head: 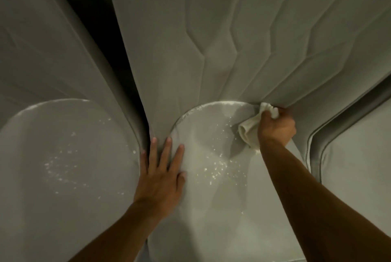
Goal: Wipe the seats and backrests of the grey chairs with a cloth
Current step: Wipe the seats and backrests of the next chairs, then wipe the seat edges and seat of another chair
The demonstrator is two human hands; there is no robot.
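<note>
White cloth [248,132] clenched in right hand [276,127] fingers, backrest [190,49] just beyond them. Left hand [160,179] fingers released, flat, seat [211,198] beneath them.

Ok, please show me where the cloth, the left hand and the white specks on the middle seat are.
cloth [246,132]: head view, on the folded lower part.
left hand [161,179]: head view, on the back of the hand.
white specks [213,169]: head view, on the densest cluster.
</note>
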